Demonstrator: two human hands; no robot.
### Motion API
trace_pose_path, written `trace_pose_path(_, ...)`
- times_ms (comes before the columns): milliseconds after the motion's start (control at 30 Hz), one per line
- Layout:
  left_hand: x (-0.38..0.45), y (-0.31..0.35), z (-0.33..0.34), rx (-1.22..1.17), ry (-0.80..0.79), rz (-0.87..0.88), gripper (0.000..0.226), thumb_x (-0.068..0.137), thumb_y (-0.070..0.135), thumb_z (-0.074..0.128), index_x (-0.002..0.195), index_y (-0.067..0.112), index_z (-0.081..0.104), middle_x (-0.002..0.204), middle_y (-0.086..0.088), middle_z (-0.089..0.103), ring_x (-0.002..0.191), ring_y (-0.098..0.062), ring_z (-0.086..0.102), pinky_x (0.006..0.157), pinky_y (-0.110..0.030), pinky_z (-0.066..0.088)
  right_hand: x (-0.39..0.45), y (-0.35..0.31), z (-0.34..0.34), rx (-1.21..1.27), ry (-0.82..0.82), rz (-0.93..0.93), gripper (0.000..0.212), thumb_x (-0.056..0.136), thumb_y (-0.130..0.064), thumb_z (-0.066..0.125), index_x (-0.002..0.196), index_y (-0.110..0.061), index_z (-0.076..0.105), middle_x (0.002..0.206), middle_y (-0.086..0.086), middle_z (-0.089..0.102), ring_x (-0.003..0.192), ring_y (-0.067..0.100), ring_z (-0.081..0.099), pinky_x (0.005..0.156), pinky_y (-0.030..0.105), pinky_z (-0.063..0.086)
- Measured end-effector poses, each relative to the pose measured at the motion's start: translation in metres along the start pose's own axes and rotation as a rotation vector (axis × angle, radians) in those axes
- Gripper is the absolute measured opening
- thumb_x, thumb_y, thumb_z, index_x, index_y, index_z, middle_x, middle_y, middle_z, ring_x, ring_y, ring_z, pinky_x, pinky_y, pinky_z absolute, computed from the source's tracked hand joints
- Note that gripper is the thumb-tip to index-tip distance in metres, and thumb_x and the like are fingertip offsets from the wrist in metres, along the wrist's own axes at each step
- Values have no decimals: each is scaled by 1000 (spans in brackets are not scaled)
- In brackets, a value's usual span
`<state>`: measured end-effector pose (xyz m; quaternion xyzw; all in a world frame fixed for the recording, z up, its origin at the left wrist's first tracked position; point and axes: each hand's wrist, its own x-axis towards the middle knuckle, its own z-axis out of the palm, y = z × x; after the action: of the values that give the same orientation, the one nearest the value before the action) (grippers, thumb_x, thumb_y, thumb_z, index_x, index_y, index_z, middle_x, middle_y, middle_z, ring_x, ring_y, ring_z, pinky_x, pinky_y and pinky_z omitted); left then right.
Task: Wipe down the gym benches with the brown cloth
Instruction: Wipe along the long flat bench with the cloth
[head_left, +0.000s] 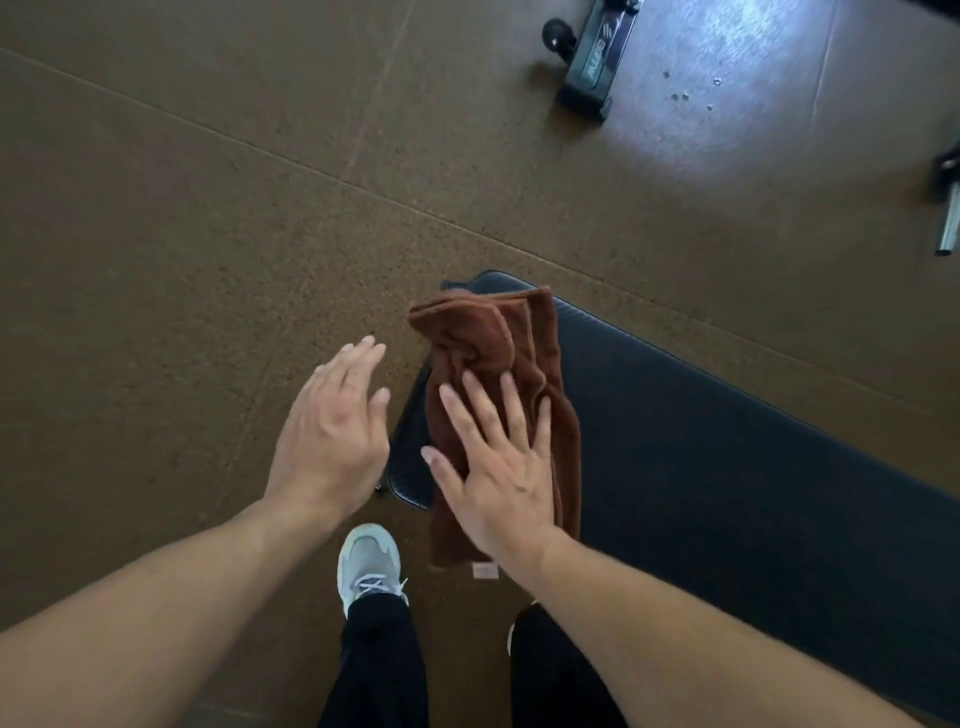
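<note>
The brown cloth (498, 395) is laid, folded and rumpled, across the near end of a black padded gym bench (727, 457), with its lower edge hanging past the bench's edge and a small pale label seen at its bottom corner. The cloth is pressed flat by the right hand (498, 467), whose fingers (519, 410) are spread and straight on the fabric; nothing is gripped by it. The left hand (332, 431) is held just beside the bench, over the floor and apart from the cloth, with its fingers straight and close together and nothing held. Whether it touches the bench's edge cannot be told.

The floor (208, 234) is covered in brown speckled matting divided by thin seams. 1 grey sneaker (366, 561) is seen below the hands, with dark trouser legs (384, 660) beneath it. At the top of the view, the wheeled foot of another piece of equipment (592, 57) is seen on a bright patch of floor, and a metal bar end (948, 218) is seen at the right edge.
</note>
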<state>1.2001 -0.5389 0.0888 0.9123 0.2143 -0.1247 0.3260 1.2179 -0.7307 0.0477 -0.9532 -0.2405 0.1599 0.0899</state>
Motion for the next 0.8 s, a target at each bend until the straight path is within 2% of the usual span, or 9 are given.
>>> trace_pose_path(67, 8, -1, -5, 0, 6, -29, 50, 106, 23, 44, 155, 15, 40, 163, -3, 40, 152, -18, 32, 125, -35, 21, 51, 5, -16, -1, 58, 126, 69, 101, -67, 37, 164, -42, 22, 175, -11, 18, 163, 23, 4, 129, 62, 1)
trace_pose_path(167, 4, -6, -8, -21, -1, -88, 52, 107, 31, 44, 156, 17, 37, 163, -2, 40, 152, -17, 31, 124, -34, 22, 116, 18, -42, 10, -12, 283, 68, 102, -67, 28, 165, -43, 18, 175, -9, 13, 163, 23, 1, 129, 56, -7)
trace_pose_path(267, -9, -22, -10, -26, -10, -126, 53, 107, 36, 42, 157, 19, 36, 163, 0, 39, 152, -16, 31, 124, -34, 23, 144, 11, -52, 31, 76, 381, 54, 103, -58, 30, 150, -36, 47, 153, -4, 51, 144, 26, 39, 125, 51, 19)
trace_pose_path(367, -27, -40, -9, -24, -19, -186, 52, 107, 36, 42, 156, 19, 38, 161, -2, 42, 150, -17, 35, 122, -34, 26, 143, 9, -48, 57, 155, 341, 46, 105, -50, 31, 140, -35, 56, 145, -7, 58, 140, 22, 44, 122, 47, 23)
trace_pose_path(433, -38, -48, -8, -22, -17, -223, 51, 107, 35, 41, 155, 18, 38, 161, -2, 42, 149, -18, 35, 122, -34, 26, 140, 9, -48, 79, 175, 222, 45, 105, -47, 30, 135, -33, 61, 145, -9, 59, 144, 19, 42, 124, 46, 22)
trace_pose_path(533, -50, -54, -2, -19, -2, -275, 50, 108, 33, 40, 155, 18, 38, 161, -2, 40, 150, -18, 34, 122, -35, 25, 126, -11, -43, -25, 64, -195, 42, 102, -44, 37, 115, -26, 73, 126, -6, 72, 141, 19, 49, 126, 50, 20)
trace_pose_path(667, -69, -46, 9, -23, 39, -320, 50, 105, 24, 44, 155, 16, 39, 164, -1, 36, 151, -17, 32, 122, -35, 25, 69, -51, -17, -200, -152, -665, 38, 98, -44, 45, 82, -25, 74, 88, -7, 78, 95, 21, 69, 104, 48, 36)
trace_pose_path(733, -82, -37, 14, -20, 31, -321, 51, 104, 19, 44, 154, 15, 40, 164, -1, 34, 151, -17, 32, 123, -37, 26, 49, -50, -8, -194, -160, -788, 36, 98, -44, 49, 85, -23, 76, 90, -6, 77, 92, 23, 67, 98, 48, 38)
trace_pose_path(800, -91, -28, 17, 0, 31, -293, 53, 102, 15, 45, 154, 13, 40, 165, -2, 34, 151, -19, 32, 123, -40, 27, 38, -35, -3, -196, -122, -860, 35, 101, -43, 50, 105, -22, 76, 112, -2, 76, 113, 25, 64, 106, 50, 36)
